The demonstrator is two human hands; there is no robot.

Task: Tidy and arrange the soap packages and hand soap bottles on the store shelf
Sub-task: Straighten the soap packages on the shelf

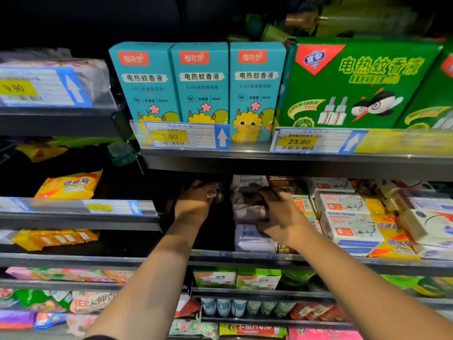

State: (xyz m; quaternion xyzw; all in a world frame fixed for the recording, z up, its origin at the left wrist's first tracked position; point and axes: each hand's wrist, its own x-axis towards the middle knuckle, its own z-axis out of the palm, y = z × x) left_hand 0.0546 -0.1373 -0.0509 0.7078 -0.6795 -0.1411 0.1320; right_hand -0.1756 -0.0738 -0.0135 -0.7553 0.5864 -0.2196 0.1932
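Head view, 1 camera only.

Both hands were inside the middle shelf (245, 256), apart from each other, with a dark gap between them.

Left hand (196, 201): fingers were curled round a small pale package (215, 190). It was held deep in the shelf, just under the upper shelf's edge. Light was poor there and the print was unreadable.

Right hand (278, 213): fingers were curled over the top of the lavender package stack (246, 209), clamped on it. The stack sat under that hand and to its left. A white-lavender pack (252, 239) lay at the stack's front, just below the wrist, against the shelf rail.

Right of the right hand: Goat Soap boxes (353, 225) were stacked in a row, with orange-labelled packs between them and the hand. Yellow soap packs (392, 235) were just beyond the boxes.

Left of the left hand, well apart: a yellow soap bag (68, 185) sat on the neighbouring shelf, behind a 1.50 tag (99, 207).

Above both hands: 3 teal boxes (201, 82) stood upright side by side, touching. A green box (355, 82) stood just to their right. The tags read 9.90 (171, 136) and 23.80 (299, 141).

Below the forearms: 2 green-white boxes (235, 278) were on the next shelf down. Under those was a row of small pale-blue containers (224, 306), type unclear.
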